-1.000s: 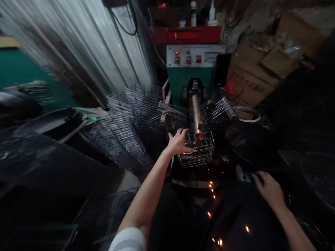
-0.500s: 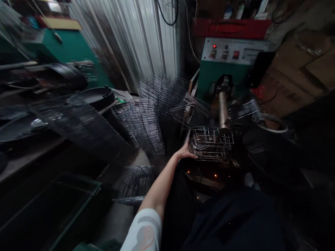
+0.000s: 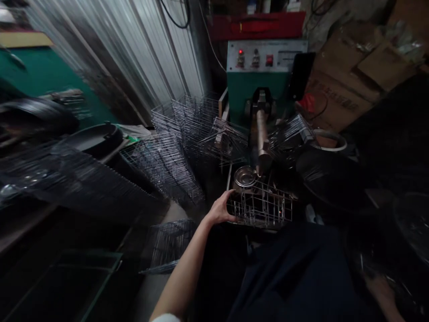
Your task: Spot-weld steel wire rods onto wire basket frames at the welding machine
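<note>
My left hand (image 3: 221,208) grips the left end of a small wire basket (image 3: 263,210), with thumb and fingers around its side. The basket sits in front of the spot welder's copper-coloured arm (image 3: 263,134). A round metal dish (image 3: 246,176) lies just behind the basket, under that arm. Down at the lower right, my right hand (image 3: 382,288) reaches into a dark area with shiny bits around it. Its fingers are too dim and blurred to make out.
A green machine with a control panel (image 3: 266,56) and lit red lamp stands ahead. Stacked wire baskets (image 3: 167,165) are at left, with another wire piece (image 3: 170,243) below. Cardboard boxes (image 3: 348,85) and a pot (image 3: 330,139) stand at right.
My left hand has drawn the basket away from the welder's arm, toward my body. My right hand has come into view at lower right. The view has turned to the right; sparks have mostly gone.
</note>
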`<action>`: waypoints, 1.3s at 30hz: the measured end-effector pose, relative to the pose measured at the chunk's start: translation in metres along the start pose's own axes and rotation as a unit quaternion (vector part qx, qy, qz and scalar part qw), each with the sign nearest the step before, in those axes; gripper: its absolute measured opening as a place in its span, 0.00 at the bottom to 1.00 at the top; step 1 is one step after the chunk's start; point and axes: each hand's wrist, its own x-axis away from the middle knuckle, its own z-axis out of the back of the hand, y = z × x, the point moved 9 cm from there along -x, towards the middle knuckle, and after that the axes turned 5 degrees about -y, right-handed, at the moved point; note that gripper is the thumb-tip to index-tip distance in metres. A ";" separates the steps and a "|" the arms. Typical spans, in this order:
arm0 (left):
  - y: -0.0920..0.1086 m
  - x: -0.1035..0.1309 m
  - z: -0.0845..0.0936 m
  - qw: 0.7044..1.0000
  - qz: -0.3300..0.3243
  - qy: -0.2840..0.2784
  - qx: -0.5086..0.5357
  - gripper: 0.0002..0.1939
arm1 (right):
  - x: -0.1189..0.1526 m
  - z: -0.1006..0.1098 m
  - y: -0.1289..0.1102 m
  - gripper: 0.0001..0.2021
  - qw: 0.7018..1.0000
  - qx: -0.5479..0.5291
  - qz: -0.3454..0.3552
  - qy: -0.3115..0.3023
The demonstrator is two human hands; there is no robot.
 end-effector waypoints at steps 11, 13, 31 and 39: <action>0.107 -0.026 -0.032 0.950 -0.034 -0.005 -0.312 0.54 | 0.113 0.036 -0.315 0.14 0.882 -0.204 0.363 -0.219; 0.120 -0.023 -0.032 0.944 -0.043 0.005 -0.326 0.52 | 0.154 0.029 -0.378 0.12 0.815 -0.186 0.477 -0.270; 0.127 -0.028 -0.018 0.958 -0.031 0.042 -0.282 0.50 | 0.189 -0.007 -0.446 0.09 0.770 -0.011 0.604 -0.206; 0.126 -0.028 -0.021 0.958 -0.030 0.050 -0.280 0.51 | 0.193 -0.048 -0.443 0.18 0.743 0.080 0.649 -0.142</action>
